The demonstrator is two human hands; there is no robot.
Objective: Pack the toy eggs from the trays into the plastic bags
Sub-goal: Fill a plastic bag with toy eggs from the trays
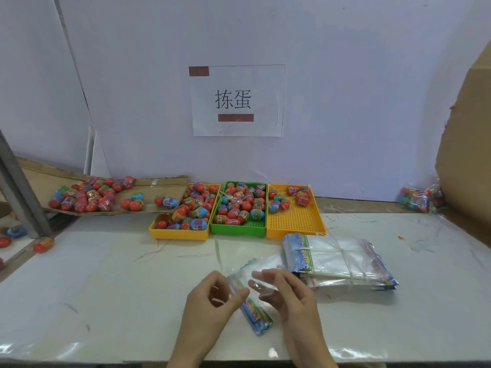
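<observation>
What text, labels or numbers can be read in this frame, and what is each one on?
"拣蛋": large black characters on the white paper sign taped to the back wall.
Toy eggs in the trays: printed wrapper bands, too small to read.
Plastic bag held in both hands: colourful printed header, too blurred to read.
Bundled stack of bags: printed edges, unreadable.
</observation>
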